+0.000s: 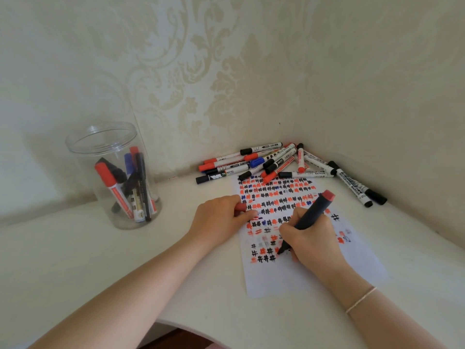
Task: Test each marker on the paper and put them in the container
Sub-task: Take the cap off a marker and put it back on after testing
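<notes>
A white paper [314, 275] covered with rows of red, black and blue hash marks lies on the table. My right hand [310, 240] grips a dark marker [312, 214] with a red end, its tip touching the paper near the lower marks. My left hand [217, 219] rests on the paper's left edge and holds a red cap [241, 207] in its fingers. A clear plastic jar [114, 175] stands at the left with several markers inside. A pile of markers [269, 162] lies in the corner beyond the paper.
Two black-capped whiteboard markers [357, 186] lie along the right wall. Patterned wallpaper walls meet in a corner just behind the pile. The white table's curved front edge [201, 333] runs below my arms.
</notes>
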Motion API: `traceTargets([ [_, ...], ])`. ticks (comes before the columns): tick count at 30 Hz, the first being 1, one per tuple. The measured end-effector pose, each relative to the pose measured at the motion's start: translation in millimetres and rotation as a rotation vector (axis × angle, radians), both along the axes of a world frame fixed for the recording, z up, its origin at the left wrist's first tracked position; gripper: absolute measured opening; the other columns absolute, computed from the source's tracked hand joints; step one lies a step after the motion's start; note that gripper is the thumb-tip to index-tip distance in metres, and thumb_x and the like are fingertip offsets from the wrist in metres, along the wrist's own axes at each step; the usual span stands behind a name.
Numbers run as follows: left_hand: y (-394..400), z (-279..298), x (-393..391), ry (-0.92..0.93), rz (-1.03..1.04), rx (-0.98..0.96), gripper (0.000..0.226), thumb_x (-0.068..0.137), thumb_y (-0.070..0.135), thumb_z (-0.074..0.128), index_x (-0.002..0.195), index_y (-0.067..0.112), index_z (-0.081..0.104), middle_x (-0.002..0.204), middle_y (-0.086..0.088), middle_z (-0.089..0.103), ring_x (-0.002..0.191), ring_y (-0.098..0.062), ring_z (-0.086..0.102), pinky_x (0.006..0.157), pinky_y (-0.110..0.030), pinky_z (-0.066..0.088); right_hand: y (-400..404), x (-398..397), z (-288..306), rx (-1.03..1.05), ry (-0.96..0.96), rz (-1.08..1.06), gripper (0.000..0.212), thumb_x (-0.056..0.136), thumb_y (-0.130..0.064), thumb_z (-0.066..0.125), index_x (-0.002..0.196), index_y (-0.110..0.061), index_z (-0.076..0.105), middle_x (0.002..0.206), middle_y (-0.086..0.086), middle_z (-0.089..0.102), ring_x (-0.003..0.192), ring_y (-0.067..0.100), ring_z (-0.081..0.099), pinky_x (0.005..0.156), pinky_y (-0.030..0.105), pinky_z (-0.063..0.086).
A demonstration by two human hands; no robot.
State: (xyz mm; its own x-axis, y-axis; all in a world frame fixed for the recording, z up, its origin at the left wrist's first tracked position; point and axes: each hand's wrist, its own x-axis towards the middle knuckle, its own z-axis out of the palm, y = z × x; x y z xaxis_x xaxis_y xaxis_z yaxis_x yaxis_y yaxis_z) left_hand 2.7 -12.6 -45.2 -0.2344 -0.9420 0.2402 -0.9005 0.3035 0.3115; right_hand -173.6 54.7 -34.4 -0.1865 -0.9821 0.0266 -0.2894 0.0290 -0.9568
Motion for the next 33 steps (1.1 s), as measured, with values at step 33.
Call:
traceTargets([
  [33,11.2,4.6,2.0,0.105,-0.279,-0.051,0.013,0.101,0.032,0.034,0.092,0.024,0.037,0.074,0.017,0.046,0.065,-0.006,0.048,0.058,-0.021,0.039,-38.6,13.7,35.4,-0.001,-0.6,0.056,0.012,0.086,-0.004,0.064,0.077,-0.003,0.055,0.07,0.016,0.067,0.05,0.023,0.059,0.051,0.028,0.054],
])
